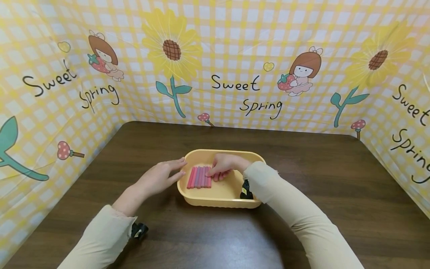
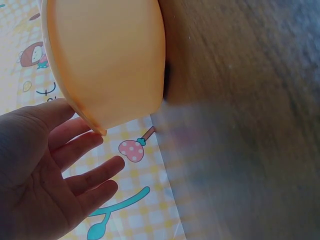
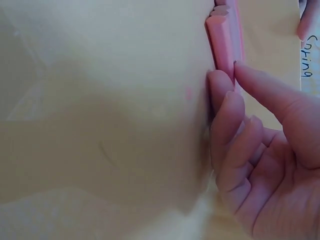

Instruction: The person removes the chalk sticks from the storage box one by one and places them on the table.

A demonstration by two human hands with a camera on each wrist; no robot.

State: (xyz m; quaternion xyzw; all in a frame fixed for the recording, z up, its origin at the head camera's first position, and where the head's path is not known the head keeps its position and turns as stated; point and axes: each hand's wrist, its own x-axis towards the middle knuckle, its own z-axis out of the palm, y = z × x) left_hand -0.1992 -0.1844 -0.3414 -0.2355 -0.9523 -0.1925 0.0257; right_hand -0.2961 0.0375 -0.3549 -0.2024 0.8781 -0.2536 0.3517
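Note:
A yellow plastic basin (image 1: 220, 203) with rounded corners stands on the table. Inside, on its left half, lies a side-by-side row of slim pink and purple sticks (image 1: 199, 178). My right hand (image 1: 226, 164) reaches into the basin at the right end of this row. In the right wrist view, its thumb and forefinger pinch the end of a pink stick (image 3: 222, 42), with the other fingers bent below. At the basin's left rim, my left hand (image 1: 158, 177) touches the edge with spread, relaxed fingers. The left wrist view shows these fingertips (image 2: 92, 139) against the rim.
The dark wooden table (image 1: 201, 239) surrounds the basin. A checked yellow cloth (image 1: 235, 37) with sunflowers and lettering rises behind the table and along both sides. A black device (image 1: 139, 231) is strapped at the left wrist, another (image 1: 246, 190) at the right.

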